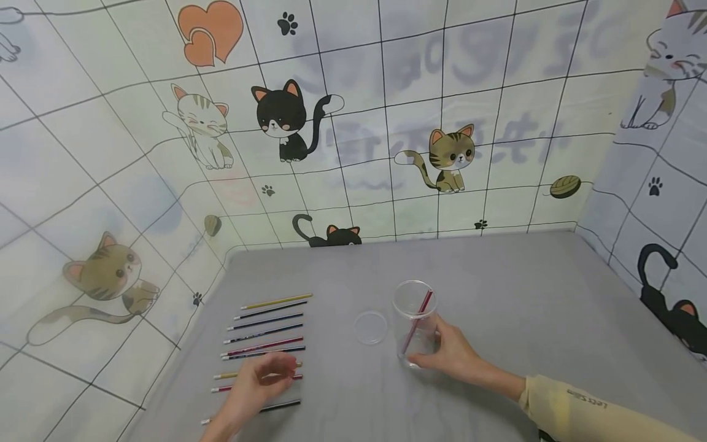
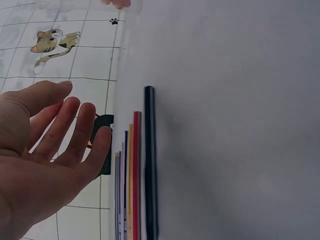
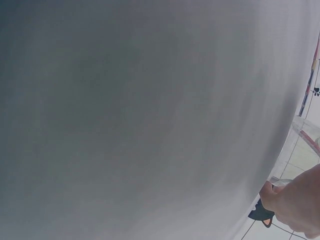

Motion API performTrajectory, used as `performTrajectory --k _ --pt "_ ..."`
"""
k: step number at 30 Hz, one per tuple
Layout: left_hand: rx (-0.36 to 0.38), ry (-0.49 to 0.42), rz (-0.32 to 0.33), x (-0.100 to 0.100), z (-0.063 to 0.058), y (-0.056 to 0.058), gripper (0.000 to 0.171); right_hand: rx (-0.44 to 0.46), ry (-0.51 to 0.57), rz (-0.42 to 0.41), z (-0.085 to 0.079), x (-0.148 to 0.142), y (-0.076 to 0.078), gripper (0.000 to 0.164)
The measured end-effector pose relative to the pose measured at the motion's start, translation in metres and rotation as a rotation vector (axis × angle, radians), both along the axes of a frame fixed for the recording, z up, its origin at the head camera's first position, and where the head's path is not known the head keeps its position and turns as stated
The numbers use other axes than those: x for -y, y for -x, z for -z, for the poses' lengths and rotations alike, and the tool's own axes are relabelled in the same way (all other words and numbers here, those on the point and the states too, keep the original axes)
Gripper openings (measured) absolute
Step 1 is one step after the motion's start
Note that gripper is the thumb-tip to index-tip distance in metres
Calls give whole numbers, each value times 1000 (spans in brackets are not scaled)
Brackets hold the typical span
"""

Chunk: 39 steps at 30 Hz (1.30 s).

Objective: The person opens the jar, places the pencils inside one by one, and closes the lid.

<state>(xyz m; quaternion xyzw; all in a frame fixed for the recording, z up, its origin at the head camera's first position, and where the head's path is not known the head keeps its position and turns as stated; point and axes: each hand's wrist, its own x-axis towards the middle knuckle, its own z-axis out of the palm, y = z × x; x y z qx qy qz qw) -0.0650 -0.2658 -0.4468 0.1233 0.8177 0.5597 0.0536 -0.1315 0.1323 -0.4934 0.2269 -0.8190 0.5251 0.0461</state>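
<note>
Cup (image 1: 405,324) is gripped by right hand (image 1: 452,352); pencils (image 1: 262,347) may be rolled if brushed by relaxed, empty left hand (image 1: 255,382).

1. My right hand (image 1: 453,353) is bare from fingers to wrist.
2. Behind those fingers, past the wrist — a pale yellow sleeve (image 1: 596,417) with a gathered cuff (image 1: 533,396).
3. Farther back from my fingers, small dark lettering (image 1: 587,398) marks the sleeve.
4. My left hand (image 1: 256,379) is bare too.
</note>
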Motion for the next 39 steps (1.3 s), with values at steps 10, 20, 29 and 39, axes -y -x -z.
performTrajectory --k 10,20,29,39 --pt "95 107 -107 20 20 -9 31 -14 -25 31 1 0 1 68" --pt "-201 155 -58 28 43 -17 29 -17 -20 34 2 0 2 66" --pt "-145 270 -66 27 42 -18 26 -13 -7 33 3 1 2 66" --pt "-251 317 -56 22 42 -19 25 -5 -2 21 2 2 1 65"
